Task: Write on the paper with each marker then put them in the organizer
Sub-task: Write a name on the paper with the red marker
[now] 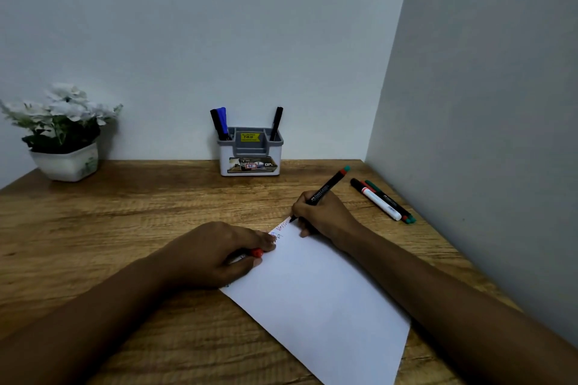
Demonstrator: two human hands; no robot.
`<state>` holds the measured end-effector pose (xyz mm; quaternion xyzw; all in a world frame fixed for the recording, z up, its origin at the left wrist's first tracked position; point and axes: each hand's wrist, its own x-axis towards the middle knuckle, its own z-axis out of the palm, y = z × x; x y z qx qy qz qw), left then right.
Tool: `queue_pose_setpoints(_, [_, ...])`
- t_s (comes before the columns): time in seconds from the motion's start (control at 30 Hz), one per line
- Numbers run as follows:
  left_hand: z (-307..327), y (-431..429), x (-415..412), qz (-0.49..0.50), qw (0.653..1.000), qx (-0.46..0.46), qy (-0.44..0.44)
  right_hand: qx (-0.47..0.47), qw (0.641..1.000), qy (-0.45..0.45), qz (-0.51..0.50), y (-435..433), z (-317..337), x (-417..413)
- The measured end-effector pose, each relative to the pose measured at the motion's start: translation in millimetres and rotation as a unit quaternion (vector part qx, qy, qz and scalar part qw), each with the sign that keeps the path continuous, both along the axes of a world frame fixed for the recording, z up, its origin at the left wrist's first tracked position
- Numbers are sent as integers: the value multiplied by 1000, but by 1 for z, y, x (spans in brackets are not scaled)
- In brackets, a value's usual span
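A white sheet of paper [319,297] lies slanted on the wooden table, with red and blue writing near its far corner. My right hand [322,212] grips a black marker [325,189] with a red and green end, its tip touching the paper's top edge. My left hand [215,253] rests on the paper's left edge and holds a red cap [257,252] in its fingers. The white and grey organizer [250,151] stands at the back against the wall, with a blue and a black marker [220,122] in its left slot and another black marker [276,122] on the right.
Three loose markers [383,200], a white one and darker green-ended ones, lie at the right near the side wall. A white pot of white flowers [64,134] stands at the back left. Walls close the table at the back and right.
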<state>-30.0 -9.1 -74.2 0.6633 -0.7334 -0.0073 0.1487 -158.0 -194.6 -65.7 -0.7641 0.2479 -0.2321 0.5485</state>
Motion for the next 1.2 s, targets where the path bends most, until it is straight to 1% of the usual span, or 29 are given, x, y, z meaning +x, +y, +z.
queue_pose_setpoints(0.2, [1,-1,0,1,1000,8,-5,2,1000,6,11,0,2,0])
queue_pose_setpoints(0.43, [-1,-1,1,-1,1000,7,0,0,1000,10,-15,1,1,1])
queue_pose_setpoints(0.5, [0,-1,1,1,1000,10,-3,46,999,-17,-22,0,4,-1])
queue_pose_setpoints(0.6, [0,-1,1,8,1000,19,7,163,981,-100,-25,-5,9,-4])
queue_pose_setpoints(0.63, [0,-1,1,14,1000,10,24,185,976,-114,-22,-6,9,-5])
queue_pose_setpoints(0.7, [3,-2,-3,38,995,-60,77,201,971,-126,-8,-7,9,-6])
queue_pose_setpoints(0.73, [6,-1,-6,61,984,-115,121,201,971,-130,0,-7,9,-7])
queue_pose_setpoints(0.77, [9,-1,-9,90,966,-169,176,197,971,-135,9,-7,11,-7])
queue_pose_setpoints(0.83, [15,1,-14,134,920,-259,263,170,974,-145,26,-6,15,-10])
queue_pose_setpoints(0.9, [18,2,-16,148,880,-299,338,127,979,-151,40,-6,22,-14])
queue_pose_setpoints(0.97, [19,3,-14,151,838,-293,435,97,981,-160,51,-5,26,-18])
queue_pose_setpoints(1.03, [20,3,-12,160,809,-281,491,100,978,-171,69,-2,28,-20])
queue_pose_setpoints(1.13, [20,3,-11,170,799,-259,516,144,966,-186,110,6,31,-22])
queue_pose_setpoints(1.2, [19,2,-13,174,792,-242,532,156,961,-191,125,10,34,-21])
